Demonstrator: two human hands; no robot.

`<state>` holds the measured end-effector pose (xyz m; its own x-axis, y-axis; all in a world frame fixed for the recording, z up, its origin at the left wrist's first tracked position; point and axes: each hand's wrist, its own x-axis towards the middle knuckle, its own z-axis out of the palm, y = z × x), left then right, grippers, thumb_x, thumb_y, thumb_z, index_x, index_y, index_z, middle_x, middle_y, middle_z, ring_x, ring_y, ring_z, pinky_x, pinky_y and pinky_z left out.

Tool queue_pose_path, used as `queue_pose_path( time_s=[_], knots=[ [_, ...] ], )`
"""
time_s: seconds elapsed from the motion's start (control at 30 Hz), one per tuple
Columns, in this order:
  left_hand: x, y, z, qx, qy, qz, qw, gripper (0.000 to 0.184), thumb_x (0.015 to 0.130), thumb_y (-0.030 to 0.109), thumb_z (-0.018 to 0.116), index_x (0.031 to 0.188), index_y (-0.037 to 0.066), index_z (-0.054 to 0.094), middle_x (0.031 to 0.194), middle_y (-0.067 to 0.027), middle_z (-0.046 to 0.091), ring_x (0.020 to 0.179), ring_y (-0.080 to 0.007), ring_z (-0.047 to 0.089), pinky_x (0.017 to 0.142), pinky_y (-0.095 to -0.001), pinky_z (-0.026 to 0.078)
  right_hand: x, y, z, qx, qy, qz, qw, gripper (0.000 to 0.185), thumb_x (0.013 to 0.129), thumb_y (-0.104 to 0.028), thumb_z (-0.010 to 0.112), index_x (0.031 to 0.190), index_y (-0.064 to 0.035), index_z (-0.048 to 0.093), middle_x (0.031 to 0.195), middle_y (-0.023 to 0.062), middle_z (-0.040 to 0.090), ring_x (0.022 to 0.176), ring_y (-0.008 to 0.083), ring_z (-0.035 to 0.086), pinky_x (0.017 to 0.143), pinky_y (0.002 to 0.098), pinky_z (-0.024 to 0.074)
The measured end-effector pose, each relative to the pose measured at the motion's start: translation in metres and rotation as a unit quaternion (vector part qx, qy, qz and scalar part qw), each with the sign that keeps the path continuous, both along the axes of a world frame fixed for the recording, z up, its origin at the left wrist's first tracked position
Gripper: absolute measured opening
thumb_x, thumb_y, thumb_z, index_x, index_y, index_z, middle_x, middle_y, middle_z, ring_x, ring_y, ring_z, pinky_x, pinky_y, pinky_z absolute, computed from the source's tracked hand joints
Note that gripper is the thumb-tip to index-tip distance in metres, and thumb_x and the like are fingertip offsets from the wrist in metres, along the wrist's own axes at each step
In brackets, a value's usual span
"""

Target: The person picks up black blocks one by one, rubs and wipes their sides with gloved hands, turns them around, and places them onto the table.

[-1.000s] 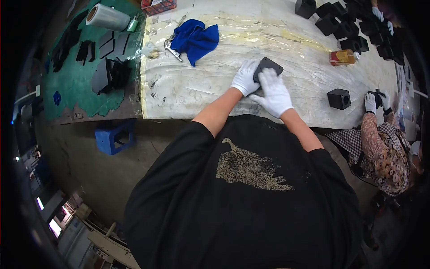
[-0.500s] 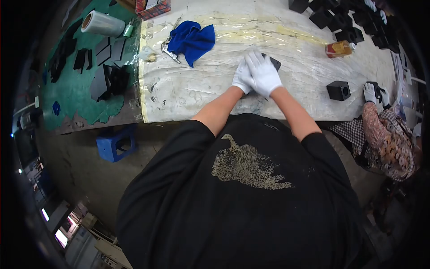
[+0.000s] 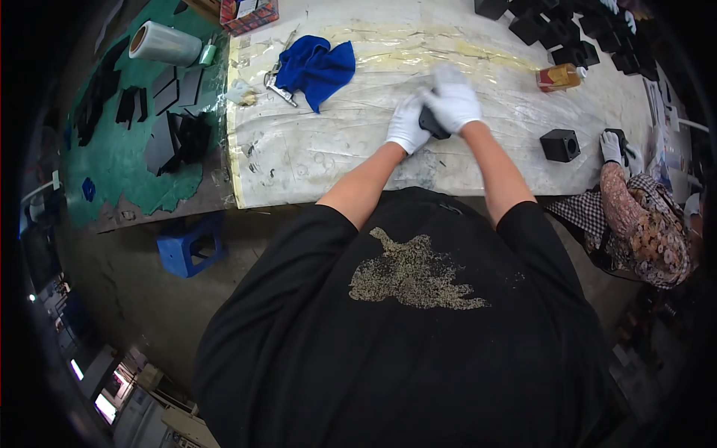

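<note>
My left hand [image 3: 408,127], in a white glove, is against the left side of a small black box-like piece [image 3: 434,126] on the table, its fingers closed on it. Most of that piece is covered by my two hands. Over its right side lies my right hand [image 3: 455,104], also gloved in white. Motion smears the fingers of that hand, so their grip cannot be made out.
Left of my hands lie a blue cloth [image 3: 317,69] and a metal air gun [image 3: 280,90]. To the right are a bottle [image 3: 560,78], a black box with a round hole [image 3: 560,145] and a co-worker's gloved hand [image 3: 611,147]. Black boxes [image 3: 556,33] crowd the back right.
My right hand has shifted right off my left hand, uncovering the near part of the black piece. The view has moved slightly.
</note>
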<state>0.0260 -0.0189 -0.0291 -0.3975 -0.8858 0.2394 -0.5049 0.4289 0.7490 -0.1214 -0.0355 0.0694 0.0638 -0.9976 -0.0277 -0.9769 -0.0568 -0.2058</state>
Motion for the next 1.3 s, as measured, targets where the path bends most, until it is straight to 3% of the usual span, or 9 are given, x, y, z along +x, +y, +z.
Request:
queue_pose_path(
  time_s=[0.13,0.4,0.47,0.6,0.63,0.77,0.9,1.03,1.3],
  knots=[
    [0.001,-0.005,0.028,0.055,-0.004,-0.037,0.998,0.056,0.077,0.026,0.074,0.126,0.004,0.057,0.120,-0.0206,0.063,0.121,-0.0378,0.054,0.109,-0.0451,0.040,-0.067,0.065,-0.011,0.006,0.118,-0.028,0.993,0.079,0.097,-0.058,0.048,0.149,0.0011,0.040,0.156,0.0235,0.039,0.147,0.0391,0.032,0.121,0.0487,0.0231],
    [-0.003,-0.007,-0.024,-0.103,-0.083,-0.056,0.990,0.064,0.070,0.019,0.075,0.130,0.006,0.056,0.133,-0.0195,0.056,0.125,-0.0374,0.051,0.110,-0.0475,0.038,0.036,0.039,0.007,-0.009,-0.031,0.105,0.994,0.074,0.096,-0.053,0.052,0.146,0.0004,0.043,0.152,0.0248,0.043,0.142,0.0397,0.037,0.119,0.0502,0.0253],
    [0.005,-0.004,0.032,0.130,-0.013,-0.056,0.990,0.058,0.070,0.020,0.075,0.124,0.005,0.059,0.127,-0.0222,0.059,0.119,-0.0399,0.054,0.106,-0.0475,0.041,0.019,0.015,-0.009,-0.067,0.006,0.057,0.996,0.075,0.096,-0.055,0.050,0.145,0.0015,0.044,0.152,0.0245,0.043,0.141,0.0403,0.038,0.116,0.0514,0.0288],
    [-0.001,-0.001,0.008,0.018,0.025,-0.013,0.999,0.057,0.075,0.025,0.073,0.127,0.006,0.057,0.120,-0.0211,0.062,0.116,-0.0391,0.056,0.103,-0.0476,0.043,-0.021,0.054,0.007,-0.060,0.023,0.026,0.998,0.073,0.092,-0.051,0.059,0.140,0.0021,0.046,0.143,0.0233,0.049,0.135,0.0391,0.044,0.113,0.0513,0.0318],
    [-0.001,-0.002,0.008,0.029,0.005,-0.012,0.999,0.059,0.076,0.028,0.071,0.129,0.005,0.057,0.123,-0.0206,0.061,0.120,-0.0383,0.054,0.107,-0.0465,0.041,-0.007,0.063,0.033,0.066,0.011,0.031,0.997,0.075,0.089,-0.051,0.063,0.139,0.0013,0.045,0.140,0.0218,0.049,0.134,0.0385,0.044,0.112,0.0512,0.0321],
    [0.003,-0.012,-0.015,0.038,-0.011,-0.062,0.997,0.066,0.073,0.027,0.074,0.132,0.005,0.054,0.126,-0.0211,0.060,0.122,-0.0390,0.053,0.109,-0.0453,0.041,0.024,0.057,0.005,-0.018,0.042,0.139,0.989,0.076,0.093,-0.052,0.056,0.147,0.0000,0.042,0.152,0.0197,0.044,0.144,0.0374,0.036,0.114,0.0519,0.0308],
    [0.002,0.003,0.007,0.023,0.001,-0.002,1.000,0.066,0.074,0.025,0.076,0.132,0.004,0.054,0.127,-0.0224,0.060,0.121,-0.0410,0.054,0.107,-0.0466,0.042,-0.011,0.006,-0.016,-0.076,0.016,0.007,0.997,0.071,0.094,-0.050,0.054,0.144,0.0007,0.044,0.149,0.0224,0.046,0.142,0.0392,0.039,0.116,0.0511,0.0304],
    [0.003,0.001,0.016,0.028,0.014,-0.016,0.999,0.061,0.076,0.025,0.073,0.130,0.004,0.054,0.124,-0.0235,0.060,0.121,-0.0412,0.054,0.106,-0.0478,0.043,-0.010,0.053,0.038,0.099,0.005,0.010,0.995,0.070,0.094,-0.048,0.057,0.143,0.0001,0.044,0.149,0.0229,0.045,0.142,0.0405,0.038,0.117,0.0523,0.0270],
    [0.003,0.001,0.008,-0.012,-0.012,-0.009,1.000,0.058,0.078,0.025,0.071,0.130,0.004,0.055,0.122,-0.0214,0.062,0.117,-0.0398,0.056,0.104,-0.0472,0.043,-0.015,-0.002,-0.020,-0.056,0.057,0.035,0.996,0.070,0.096,-0.050,0.052,0.146,-0.0015,0.042,0.153,0.0222,0.043,0.143,0.0385,0.038,0.118,0.0520,0.0260]
  ],
)
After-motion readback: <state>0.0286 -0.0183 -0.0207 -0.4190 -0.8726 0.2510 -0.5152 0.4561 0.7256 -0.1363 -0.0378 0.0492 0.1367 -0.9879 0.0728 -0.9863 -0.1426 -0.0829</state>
